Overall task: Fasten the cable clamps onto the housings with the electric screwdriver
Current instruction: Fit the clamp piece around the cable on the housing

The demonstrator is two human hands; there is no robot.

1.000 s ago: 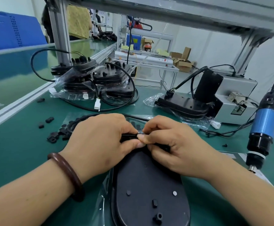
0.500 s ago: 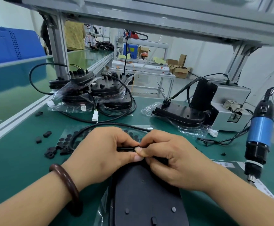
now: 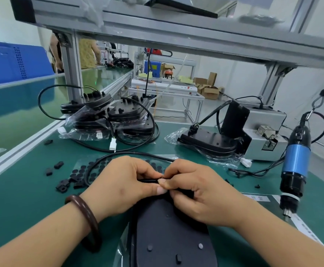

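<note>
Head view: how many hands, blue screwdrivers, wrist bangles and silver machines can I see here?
Hands: 2, left hand and right hand, pinching a black cable
Blue screwdriver: 1
Wrist bangle: 1
Silver machine: 1
Total: 5

- The green bench (image 3: 22, 199) is carrying all of it.
- A pile of housings (image 3: 118, 116) in clear bags is sitting at eleven o'clock, with a white plug (image 3: 112, 145) lying just in front.
- A single housing (image 3: 211, 139) is lying at one o'clock, just beside a grey box (image 3: 263, 132) at two.
- Loose clamps (image 3: 61, 186) are lying scattered at nine o'clock, beside a sheet of round pads (image 3: 80, 172).
- A cable (image 3: 107, 158) is looping over that sheet.
- The near housing (image 3: 167, 237) is lying at six o'clock.
</note>
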